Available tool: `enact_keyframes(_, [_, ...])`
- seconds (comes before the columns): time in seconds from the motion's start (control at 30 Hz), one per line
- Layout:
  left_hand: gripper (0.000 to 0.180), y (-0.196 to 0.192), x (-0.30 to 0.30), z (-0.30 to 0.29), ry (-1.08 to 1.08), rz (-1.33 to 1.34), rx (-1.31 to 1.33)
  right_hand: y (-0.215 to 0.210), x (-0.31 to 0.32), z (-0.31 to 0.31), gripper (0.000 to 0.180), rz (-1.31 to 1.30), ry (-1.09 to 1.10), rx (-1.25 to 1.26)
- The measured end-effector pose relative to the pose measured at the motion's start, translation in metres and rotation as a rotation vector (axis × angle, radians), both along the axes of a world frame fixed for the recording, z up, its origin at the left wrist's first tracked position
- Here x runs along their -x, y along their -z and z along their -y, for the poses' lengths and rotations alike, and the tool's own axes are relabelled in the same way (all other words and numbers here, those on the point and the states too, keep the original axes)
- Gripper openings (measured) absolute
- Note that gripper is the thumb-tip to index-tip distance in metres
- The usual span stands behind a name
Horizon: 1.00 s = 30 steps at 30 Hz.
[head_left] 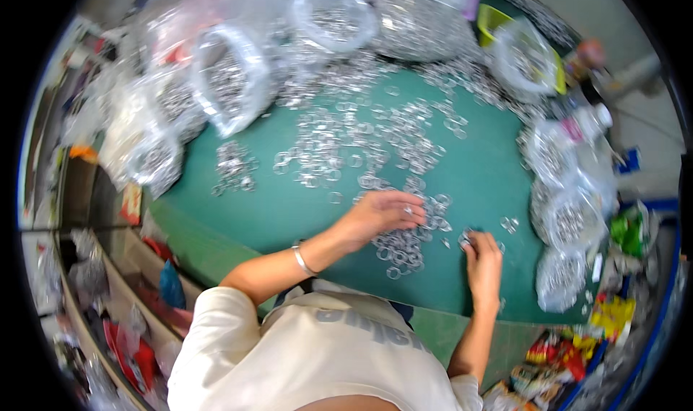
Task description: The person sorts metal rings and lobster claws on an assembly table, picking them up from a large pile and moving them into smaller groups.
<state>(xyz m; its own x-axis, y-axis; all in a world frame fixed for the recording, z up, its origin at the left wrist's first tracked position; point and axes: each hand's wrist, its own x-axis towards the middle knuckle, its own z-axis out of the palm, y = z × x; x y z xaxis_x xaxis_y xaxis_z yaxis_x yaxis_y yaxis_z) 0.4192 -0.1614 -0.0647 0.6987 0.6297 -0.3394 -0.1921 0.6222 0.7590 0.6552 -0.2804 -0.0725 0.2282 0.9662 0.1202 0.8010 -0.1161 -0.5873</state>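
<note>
Many small shiny metal rings [317,140] lie loose on the green tabletop [278,201]. My left hand [390,212], with a silver bracelet [303,261] on its wrist, is over the near pile of rings [401,252]. Its fingers stretch to the right, and a small shiny piece shows against them; whether it is held or worn I cannot tell. To its right, my right hand [484,256] pinches a metal ring [465,236] between thumb and fingertips, just above the table. Another small group of rings [510,225] lies beyond that hand.
Clear plastic bags of metal rings [231,86] line the far and left edges. More bags [574,223] stand along the right edge beside a white bottle [595,118]. A yellow-green basket [494,21] is at the far right. Colourful packets [556,353] fill the lower right; shelves [115,295] stand left.
</note>
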Motion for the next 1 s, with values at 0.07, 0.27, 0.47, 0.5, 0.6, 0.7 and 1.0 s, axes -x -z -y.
enact_keyframes(0.07, [0.029,0.004,0.002,0.003,0.012,0.021,-0.023,0.000,-0.002,0.001,0.021,0.006,-0.045,-0.025])
enact_keyframes(0.27, [0.030,0.006,0.029,0.013,-0.075,0.008,-0.046,-0.007,0.006,0.006,0.021,0.026,-0.049,0.153])
enact_keyframes(0.47, [0.031,0.009,0.078,0.024,-0.257,-0.105,-0.111,-0.007,0.006,0.004,0.014,-0.040,0.011,0.167])
enact_keyframes(0.5, [0.030,0.010,0.087,0.026,-0.292,-0.136,-0.127,-0.009,0.007,0.002,0.012,-0.076,0.044,0.176])
enact_keyframes(0.6, [0.030,0.022,0.116,0.034,-0.405,-0.193,-0.176,-0.002,0.021,-0.004,0.010,-0.616,0.046,0.012])
enact_keyframes(0.7, [0.028,0.027,0.135,0.039,-0.497,-0.293,-0.205,-0.019,0.081,-0.028,0.014,-0.784,-0.193,0.040])
enact_keyframes(1.0, [0.028,0.028,0.160,0.049,-0.618,-0.658,-0.598,0.012,0.217,-0.076,0.019,-0.357,-0.603,0.029])
